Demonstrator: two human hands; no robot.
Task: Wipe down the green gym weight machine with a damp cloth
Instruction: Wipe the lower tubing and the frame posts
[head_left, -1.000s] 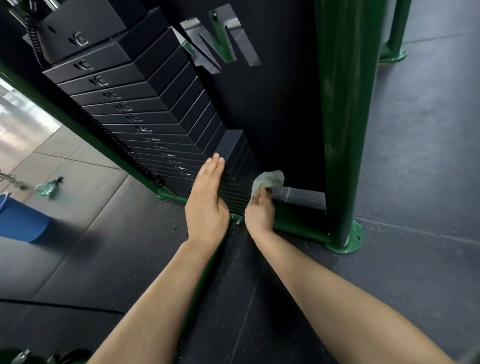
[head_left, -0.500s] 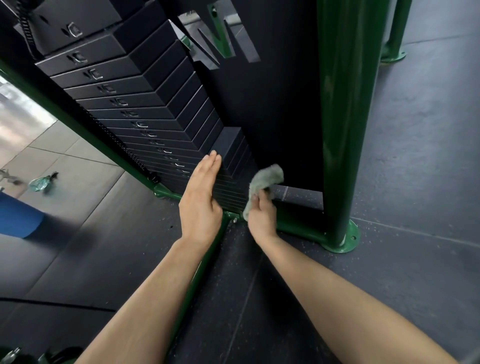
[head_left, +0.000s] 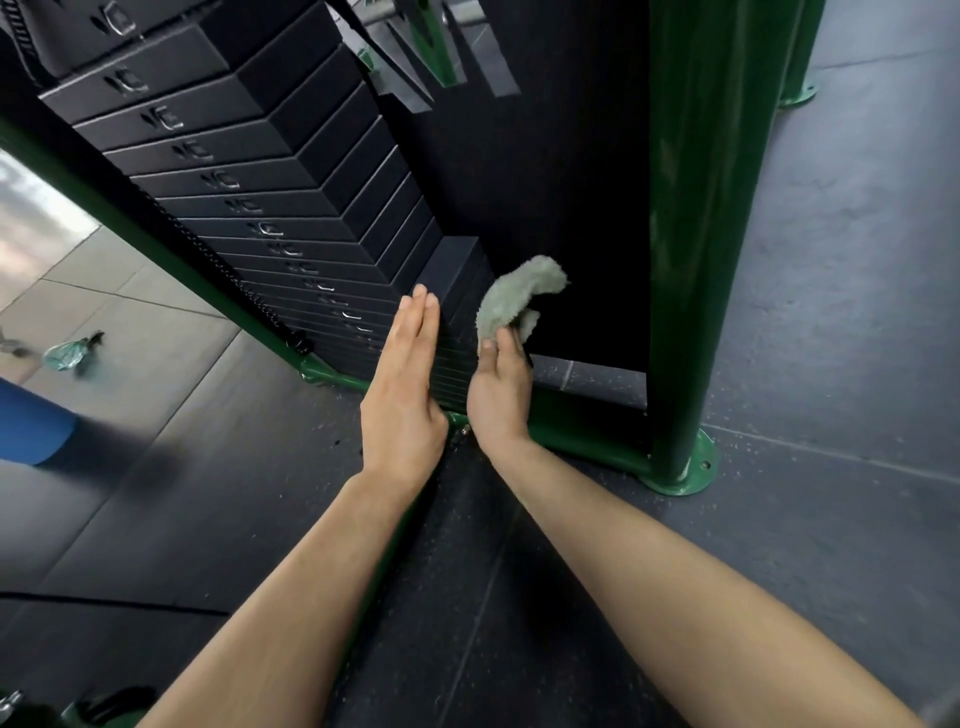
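The green weight machine has a thick upright post (head_left: 701, 234) at the right, a low green base rail (head_left: 576, 431) and a black weight stack (head_left: 270, 208) at the left. My right hand (head_left: 501, 389) grips a pale green cloth (head_left: 514, 296) and holds it against the side of the lower black plates, just above the base rail. My left hand (head_left: 402, 384) lies flat with straight fingers against the front corner of the lowest plates.
A slanted green frame bar (head_left: 130, 228) with a black coiled cable (head_left: 228, 275) runs along the stack's left. A blue container (head_left: 31, 426) and a small spray bottle (head_left: 70, 353) sit on the floor at the left. Dark rubber flooring (head_left: 831, 364) spreads to the right.
My right hand has slid the cloth upward along the side of the lower plates, from near the base rail. The left hand stays flat on the stack.
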